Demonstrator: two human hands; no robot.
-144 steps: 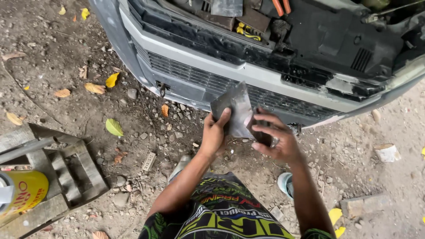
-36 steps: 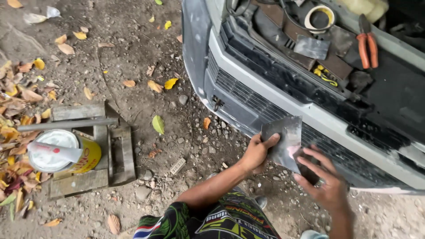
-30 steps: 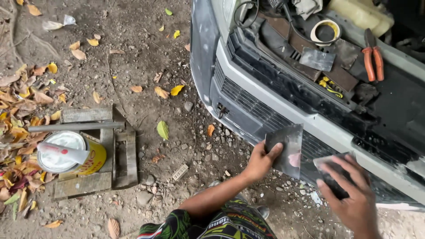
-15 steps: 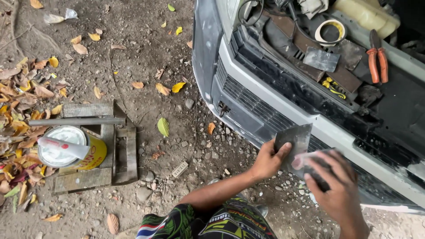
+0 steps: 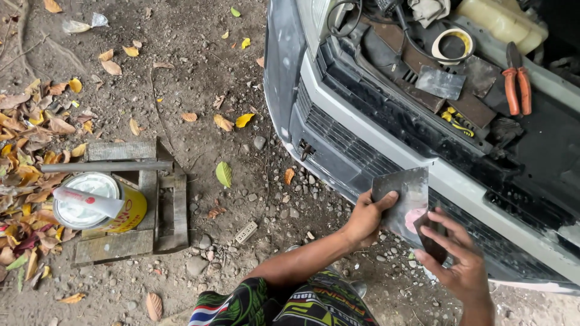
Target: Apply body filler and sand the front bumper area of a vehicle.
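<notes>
My left hand (image 5: 370, 214) grips a grey metal mixing plate (image 5: 403, 194) by its left edge, holding it in front of a white car bumper (image 5: 447, 175). A patch of pink putty (image 5: 415, 218) sits on the plate's lower right. My right hand (image 5: 457, 259) holds a small dark spreader (image 5: 430, 238) against the plate, beside the putty. Both hands are just in front of the bumper's dark lower grille (image 5: 338, 142).
A yellow putty can (image 5: 99, 202) with a white tube across its lid rests on a small wooden pallet (image 5: 136, 202) at left. Orange-handled pliers (image 5: 516, 81), a tape roll (image 5: 453, 45) and another grey plate (image 5: 440, 81) lie in the open engine bay. Dry leaves and gravel cover the ground.
My right hand left the plate, reached right toward the bumper, then came back to the plate with the spreader. The view shifted left since the oldest frame, bringing the can and pallet fully in.
</notes>
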